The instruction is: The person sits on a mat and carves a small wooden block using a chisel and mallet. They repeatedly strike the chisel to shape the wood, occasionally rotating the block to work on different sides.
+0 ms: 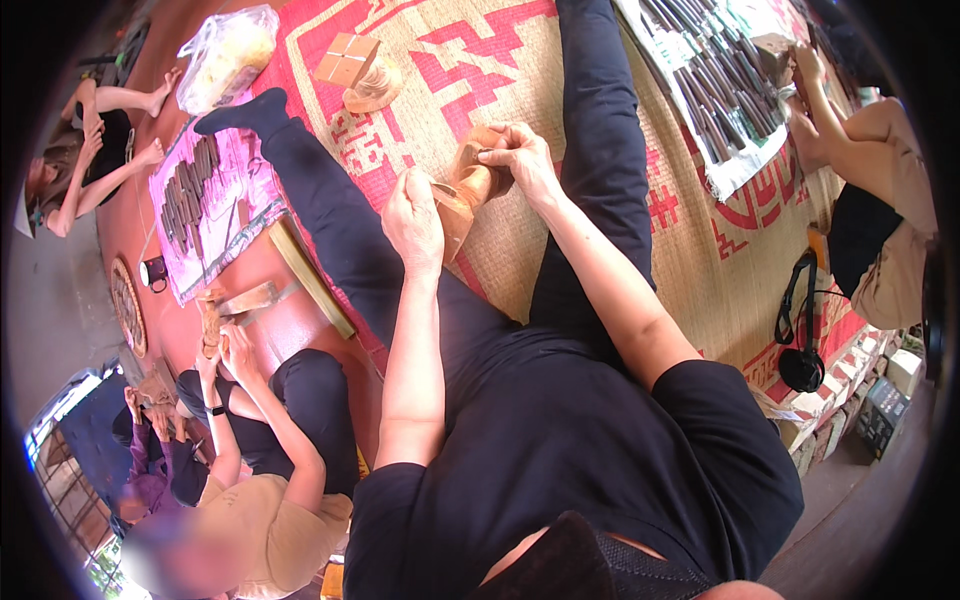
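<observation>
Between my legs, above the woven mat, is a curved, carved piece of light-brown wood (474, 188). My left hand (413, 222) is closed around its near left side, with the thumb pointing up. At the far end of the wood, my right hand (522, 163) pinches with thumb and forefinger. A small dark edge shows at those fingertips, too small to name. Past my left foot, another rounded wooden piece (374, 86) lies on the mat, against a brown block with pale lines across it (347, 60).
Rows of dark tools cover a white cloth (742, 172) at far right, and more lie on a pink cloth (190, 268) at left. A clear plastic bag (228, 60), a wooden bar (312, 280) and black headphones (801, 368) lie around. Co-workers sit on both sides.
</observation>
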`<state>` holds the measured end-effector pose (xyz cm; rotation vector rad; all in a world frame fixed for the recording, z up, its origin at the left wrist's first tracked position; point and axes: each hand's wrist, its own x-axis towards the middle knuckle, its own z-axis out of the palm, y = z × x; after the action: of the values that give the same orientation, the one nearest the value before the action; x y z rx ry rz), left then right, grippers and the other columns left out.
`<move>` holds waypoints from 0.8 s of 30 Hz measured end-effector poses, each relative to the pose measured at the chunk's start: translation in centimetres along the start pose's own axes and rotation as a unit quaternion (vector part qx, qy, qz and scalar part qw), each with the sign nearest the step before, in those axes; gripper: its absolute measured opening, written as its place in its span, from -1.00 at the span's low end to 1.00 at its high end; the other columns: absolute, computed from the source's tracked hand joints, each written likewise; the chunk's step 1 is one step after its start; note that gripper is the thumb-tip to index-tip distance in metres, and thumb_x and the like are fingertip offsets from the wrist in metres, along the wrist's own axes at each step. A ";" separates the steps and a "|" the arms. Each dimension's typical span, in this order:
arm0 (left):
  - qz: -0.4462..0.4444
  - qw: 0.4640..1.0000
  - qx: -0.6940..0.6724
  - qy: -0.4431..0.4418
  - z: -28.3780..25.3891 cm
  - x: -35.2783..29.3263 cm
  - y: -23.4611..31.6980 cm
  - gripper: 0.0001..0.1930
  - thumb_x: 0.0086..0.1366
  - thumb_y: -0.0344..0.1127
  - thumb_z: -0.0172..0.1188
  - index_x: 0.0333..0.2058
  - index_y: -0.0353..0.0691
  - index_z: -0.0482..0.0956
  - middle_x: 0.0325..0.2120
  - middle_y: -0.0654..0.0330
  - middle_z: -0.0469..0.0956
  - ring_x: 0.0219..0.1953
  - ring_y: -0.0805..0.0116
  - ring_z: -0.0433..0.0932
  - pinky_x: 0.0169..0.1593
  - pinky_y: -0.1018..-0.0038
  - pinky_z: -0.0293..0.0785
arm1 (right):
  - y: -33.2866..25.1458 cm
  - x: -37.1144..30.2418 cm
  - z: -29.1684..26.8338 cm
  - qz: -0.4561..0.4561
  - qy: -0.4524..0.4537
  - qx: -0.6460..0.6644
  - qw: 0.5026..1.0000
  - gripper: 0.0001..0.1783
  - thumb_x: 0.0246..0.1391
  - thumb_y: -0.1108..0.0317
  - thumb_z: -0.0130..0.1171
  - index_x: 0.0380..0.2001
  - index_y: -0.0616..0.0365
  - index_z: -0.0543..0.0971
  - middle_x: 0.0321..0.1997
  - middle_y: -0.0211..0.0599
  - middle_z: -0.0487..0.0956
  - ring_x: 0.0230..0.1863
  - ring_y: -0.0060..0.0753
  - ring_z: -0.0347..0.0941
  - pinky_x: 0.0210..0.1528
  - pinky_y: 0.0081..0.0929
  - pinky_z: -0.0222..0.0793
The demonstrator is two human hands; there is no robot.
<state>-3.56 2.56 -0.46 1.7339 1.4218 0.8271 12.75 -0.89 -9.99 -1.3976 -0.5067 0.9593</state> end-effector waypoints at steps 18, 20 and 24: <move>0.033 0.998 -0.037 0.029 0.2 -1.0 -0.5 -0.67 0.38 -0.24 -0.10 -0.50 -0.31 0.46 -0.65 0.10 0.43 -0.56 0.24 0.45 -0.38 0.32 0.37 | 0.2 0.4 -0.1 0.109 0.049 0.181 0.976 -0.68 -0.17 0.68 0.30 -0.62 0.08 0.37 -0.53 -0.45 0.48 -0.50 -0.58 0.41 -0.31 -0.59 0.41; 0.020 0.999 -0.036 0.023 0.0 -0.9 -0.5 -0.68 0.38 -0.24 -0.10 -0.49 -0.31 0.47 -0.64 0.10 0.44 -0.56 0.23 0.46 -0.38 0.32 0.37 | -0.1 0.5 -0.5 0.137 0.039 0.192 0.971 -0.68 -0.17 0.68 0.30 -0.61 0.07 0.37 -0.53 -0.47 0.48 -0.50 -0.59 0.41 -0.32 -0.60 0.40; 0.000 0.999 -0.042 0.027 -0.3 -0.9 -0.8 -0.68 0.38 -0.24 -0.09 -0.48 -0.31 0.48 -0.63 0.09 0.45 -0.55 0.22 0.48 -0.37 0.32 0.38 | -1.7 -1.0 -0.3 0.145 -0.010 0.149 0.978 -0.69 -0.10 0.58 0.34 -0.60 0.01 0.39 -0.53 -0.50 0.50 -0.49 -0.67 0.42 -0.37 -0.68 0.35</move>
<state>-4.38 1.80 -0.97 1.6593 1.4019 0.9257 12.88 -1.74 -8.17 -1.2076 -0.1640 1.2306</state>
